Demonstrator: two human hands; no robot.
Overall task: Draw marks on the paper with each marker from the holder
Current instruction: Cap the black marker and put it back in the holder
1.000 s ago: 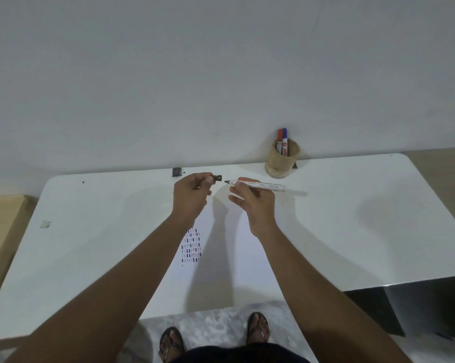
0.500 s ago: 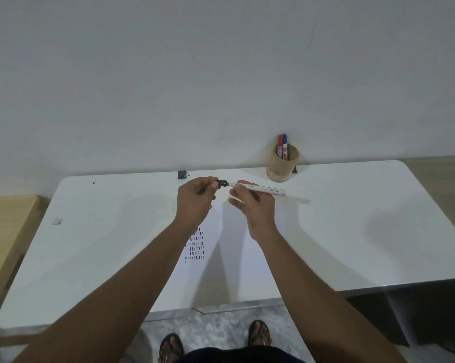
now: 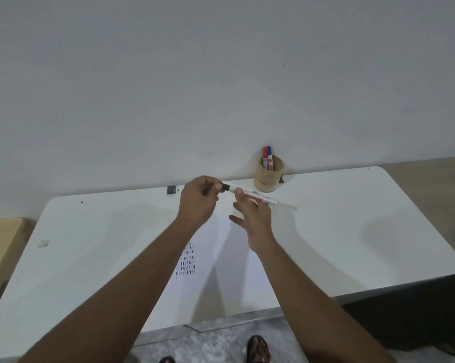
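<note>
The left hand [image 3: 199, 200] pinches a black cap [image 3: 225, 187], partly hidden, onto the marker [image 3: 257, 198] that the right hand [image 3: 252, 214] grips loosely; far right, the holder [image 3: 268, 176] keeps two markers [image 3: 268, 158].

L hand [image 3: 199, 199] caps marker [image 3: 257, 198], R hand [image 3: 252, 216].

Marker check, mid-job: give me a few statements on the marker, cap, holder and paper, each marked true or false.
1. The left hand holds a black cap at the tip of the marker. True.
2. The right hand holds the marker. True.
3. The holder is empty. False: a red and a blue marker stand in it.
4. The paper is blank. False: rows of short marks sit near its left edge.
5. The marker tip is touching the paper. False: it is held up in the air, near the table's far edge.
</note>
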